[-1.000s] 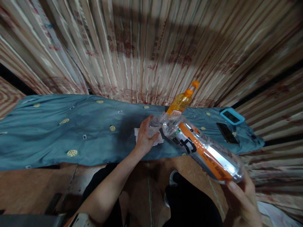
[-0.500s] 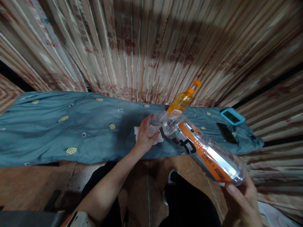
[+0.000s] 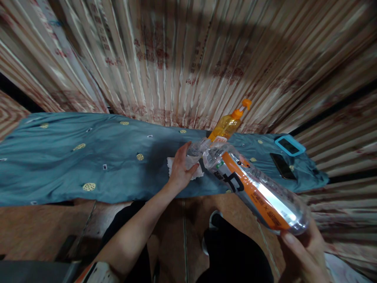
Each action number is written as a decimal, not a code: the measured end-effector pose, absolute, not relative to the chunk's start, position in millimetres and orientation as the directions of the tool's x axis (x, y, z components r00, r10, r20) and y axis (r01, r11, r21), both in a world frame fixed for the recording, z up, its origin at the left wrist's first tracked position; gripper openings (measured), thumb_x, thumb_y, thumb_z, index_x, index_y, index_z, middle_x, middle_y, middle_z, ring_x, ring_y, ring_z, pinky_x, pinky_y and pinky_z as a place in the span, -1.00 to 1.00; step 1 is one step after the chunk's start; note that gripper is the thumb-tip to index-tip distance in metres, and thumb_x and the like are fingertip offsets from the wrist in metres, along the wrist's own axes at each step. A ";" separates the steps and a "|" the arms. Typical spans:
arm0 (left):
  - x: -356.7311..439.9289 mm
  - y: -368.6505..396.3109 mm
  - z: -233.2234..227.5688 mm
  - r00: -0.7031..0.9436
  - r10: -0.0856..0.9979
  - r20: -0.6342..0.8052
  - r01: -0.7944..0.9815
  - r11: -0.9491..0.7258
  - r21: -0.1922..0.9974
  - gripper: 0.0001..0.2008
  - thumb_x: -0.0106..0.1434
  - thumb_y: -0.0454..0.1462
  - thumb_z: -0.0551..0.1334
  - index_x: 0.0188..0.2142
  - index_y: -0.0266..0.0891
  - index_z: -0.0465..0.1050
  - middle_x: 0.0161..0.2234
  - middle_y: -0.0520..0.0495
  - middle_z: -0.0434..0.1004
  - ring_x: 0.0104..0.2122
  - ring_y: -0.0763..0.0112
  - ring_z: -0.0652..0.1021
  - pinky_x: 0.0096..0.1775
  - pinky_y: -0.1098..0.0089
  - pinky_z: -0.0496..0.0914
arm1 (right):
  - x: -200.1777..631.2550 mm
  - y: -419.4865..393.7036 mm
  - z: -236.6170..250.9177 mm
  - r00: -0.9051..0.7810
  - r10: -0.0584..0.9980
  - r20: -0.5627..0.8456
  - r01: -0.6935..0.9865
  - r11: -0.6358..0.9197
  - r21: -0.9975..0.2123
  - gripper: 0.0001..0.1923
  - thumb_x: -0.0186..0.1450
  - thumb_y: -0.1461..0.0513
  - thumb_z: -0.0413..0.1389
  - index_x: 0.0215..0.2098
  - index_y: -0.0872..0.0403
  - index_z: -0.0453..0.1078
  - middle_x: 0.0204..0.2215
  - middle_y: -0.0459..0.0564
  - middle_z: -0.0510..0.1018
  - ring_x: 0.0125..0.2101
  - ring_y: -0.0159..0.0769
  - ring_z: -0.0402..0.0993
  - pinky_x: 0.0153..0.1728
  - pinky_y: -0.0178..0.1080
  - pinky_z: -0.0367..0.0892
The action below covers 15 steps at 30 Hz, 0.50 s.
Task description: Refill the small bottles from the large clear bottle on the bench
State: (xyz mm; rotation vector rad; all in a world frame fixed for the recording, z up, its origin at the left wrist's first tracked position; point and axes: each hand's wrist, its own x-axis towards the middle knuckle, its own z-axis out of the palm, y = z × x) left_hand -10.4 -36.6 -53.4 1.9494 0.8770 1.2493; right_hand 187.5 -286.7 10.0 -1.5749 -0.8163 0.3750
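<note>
My right hand (image 3: 308, 251) is closed round the base end of a large clear plastic bottle (image 3: 259, 188) with an orange and silver label. This bottle is tilted, its neck down and to the left. Its mouth meets the opening of a small clear container (image 3: 194, 150), and I cannot tell whether the two touch. My left hand (image 3: 180, 169) is wrapped round that small container, fingers behind it and thumb in front. Under the left hand lies a white tissue (image 3: 198, 173). Just behind the necks stands an orange pump bottle (image 3: 226, 126), partly hidden at its base.
A blue-green patterned cloth (image 3: 118, 153) covers the long narrow table. On its right end lie a dark phone (image 3: 282, 166) and a light-blue framed device (image 3: 290, 145). A pleated curtain (image 3: 165, 70) hangs behind. Below are tiled floor (image 3: 167, 236) and my legs.
The large bottle's base has shifted very slightly right and down with my right hand. My left hand and the small container stay nearly where they were.
</note>
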 end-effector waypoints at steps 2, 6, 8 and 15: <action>-10.2 -36.5 -53.5 0.322 0.809 0.492 0.189 -0.564 0.804 -0.27 0.19 -0.29 0.33 0.30 -0.13 0.11 0.26 -0.23 0.34 0.25 0.05 0.39 0.26 -0.01 0.30 | 187.4 -287.1 11.4 0.688 0.693 0.214 0.293 0.005 -0.956 -0.20 0.11 0.02 0.31 0.29 -0.02 0.27 0.26 0.16 0.35 0.27 0.28 0.22 0.23 0.32 0.10; -9.7 -36.6 -52.7 0.317 0.812 0.489 0.198 -0.561 0.804 -0.27 0.19 -0.31 0.33 0.30 -0.12 0.11 0.26 -0.22 0.34 0.24 0.07 0.40 0.25 0.00 0.30 | 188.1 -287.1 10.7 0.678 0.699 0.227 0.311 0.007 -0.950 -0.20 0.12 0.02 0.31 0.29 -0.01 0.27 0.25 0.17 0.35 0.26 0.26 0.24 0.22 0.29 0.14; -9.6 -36.6 -52.3 0.313 0.814 0.490 0.194 -0.560 0.806 -0.27 0.19 -0.32 0.33 0.30 -0.12 0.11 0.25 -0.22 0.35 0.24 0.08 0.40 0.25 0.00 0.30 | 188.1 -287.2 9.7 0.676 0.693 0.250 0.329 0.020 -0.944 -0.21 0.13 0.01 0.31 0.28 0.00 0.27 0.26 0.17 0.35 0.27 0.26 0.23 0.24 0.29 0.11; -10.6 -36.0 -52.2 0.323 0.811 0.488 0.179 -0.558 0.810 -0.27 0.19 -0.31 0.33 0.30 -0.12 0.10 0.25 -0.22 0.34 0.24 0.08 0.39 0.26 -0.02 0.30 | 185.4 -288.5 10.5 0.672 0.692 0.264 0.340 0.029 -0.940 -0.22 0.15 0.04 0.30 0.29 0.01 0.27 0.27 0.19 0.35 0.28 0.24 0.21 0.29 0.33 -0.01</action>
